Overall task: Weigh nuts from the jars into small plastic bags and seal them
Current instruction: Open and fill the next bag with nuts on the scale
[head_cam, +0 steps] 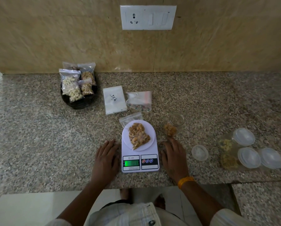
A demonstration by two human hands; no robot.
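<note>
A small clear bag of brown nuts [138,136] lies on the round plate of the white kitchen scale [151,168], whose green display is lit. My left hand [106,158] rests flat on the counter just left of the scale. On the other side, my right hand [174,158] lies flat too, holding nothing. An open glass jar [174,123] with a few nuts stands just beyond my right hand. Its lid [199,152] sits on the counter to the right.
A black bowl [81,104] at the back left holds several sealed bags of nuts. A pack of empty bags [114,99] and loose bags [139,100] lie behind the scale. Three lidded jars [244,149] of nuts lie at the right. The counter edge runs close below my wrists.
</note>
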